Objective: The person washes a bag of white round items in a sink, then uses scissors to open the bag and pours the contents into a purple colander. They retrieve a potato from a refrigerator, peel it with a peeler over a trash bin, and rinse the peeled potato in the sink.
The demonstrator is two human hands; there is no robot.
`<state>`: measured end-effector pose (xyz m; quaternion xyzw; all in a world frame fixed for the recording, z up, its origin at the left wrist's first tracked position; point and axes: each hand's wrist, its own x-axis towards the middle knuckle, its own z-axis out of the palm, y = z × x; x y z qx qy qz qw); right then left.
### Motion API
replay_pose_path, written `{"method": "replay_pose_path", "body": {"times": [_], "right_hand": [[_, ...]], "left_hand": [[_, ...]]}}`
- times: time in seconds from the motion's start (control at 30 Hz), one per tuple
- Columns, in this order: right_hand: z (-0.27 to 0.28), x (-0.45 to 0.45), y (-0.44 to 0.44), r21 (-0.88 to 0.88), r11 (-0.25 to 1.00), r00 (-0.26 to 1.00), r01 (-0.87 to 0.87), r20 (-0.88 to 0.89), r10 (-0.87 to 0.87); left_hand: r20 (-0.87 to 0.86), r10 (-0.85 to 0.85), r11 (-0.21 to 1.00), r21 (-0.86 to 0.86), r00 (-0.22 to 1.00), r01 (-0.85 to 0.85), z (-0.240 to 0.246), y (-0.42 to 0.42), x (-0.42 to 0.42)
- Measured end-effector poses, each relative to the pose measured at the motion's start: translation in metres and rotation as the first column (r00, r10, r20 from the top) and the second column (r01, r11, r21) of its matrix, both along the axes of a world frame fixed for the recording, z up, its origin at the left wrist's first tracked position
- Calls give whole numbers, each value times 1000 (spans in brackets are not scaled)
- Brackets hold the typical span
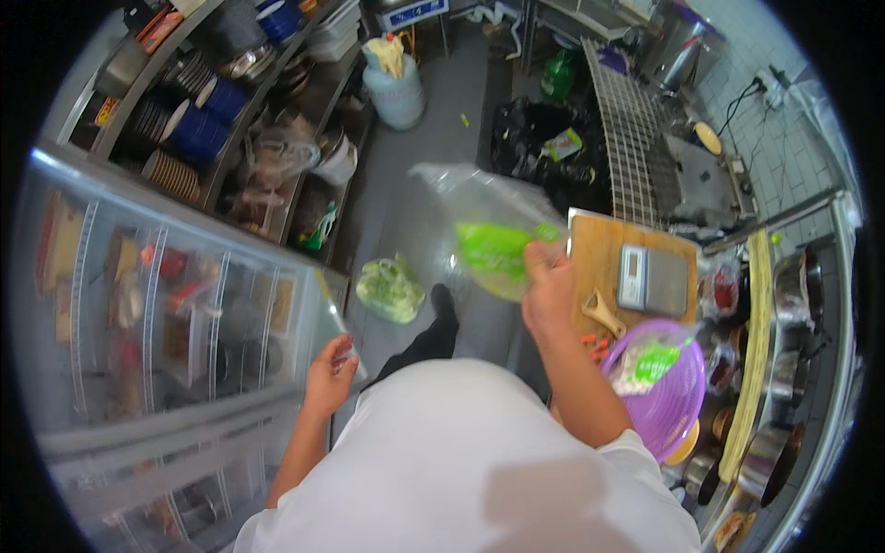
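My right hand [548,287] grips a clear plastic bag with green printing [492,250], held up over the floor and blurred by motion. Nothing shows in my left hand [333,373]; its fingers are loosely curled beside the edge of a glass-fronted fridge [276,242]. Right of my right hand lies a wooden cutting board [591,238] bearing a digital kitchen scale [665,280] and a wooden-handled peeler or similar tool [603,313]. A purple plastic basket [681,415] holds another green-printed bag [650,366] with pale contents.
A bag of green leafy vegetables [390,289] sits on the floor near my foot. Farther ahead stand a gas cylinder [394,90] and a black rubbish bag [518,142]. Shelves with stacked dishes [171,175] line the left; metal pots [771,460] stand at the right.
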<state>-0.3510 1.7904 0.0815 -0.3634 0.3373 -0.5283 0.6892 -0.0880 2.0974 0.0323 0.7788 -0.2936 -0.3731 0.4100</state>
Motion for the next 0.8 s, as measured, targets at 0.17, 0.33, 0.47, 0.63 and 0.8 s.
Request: {"method": "replay_pose_path", "body": {"times": [0.17,0.33,0.47,0.63,0.8], "right_hand": [[6,71,-72,78,933,930,-351,143,338],[16,141,-166,65,851,844,-522,181,504],[44,186,-249,-10,922,917,-388,98,387],[37,205,-363,-91,961,959,-259,95,268],[45,215,-487,-377,916,987,-133,32,157]], "left_hand": [[104,-232,939,-237,967,251,40,-174,51],[-393,-389,915,-272,833,299,13,-308,124],[-309,-433,814,-537,847,221,18,-411,148],[-101,-458,838,-381,883,391,59,-561,175],[-107,-497,790,-467,861,398,33,-714,226]]}}
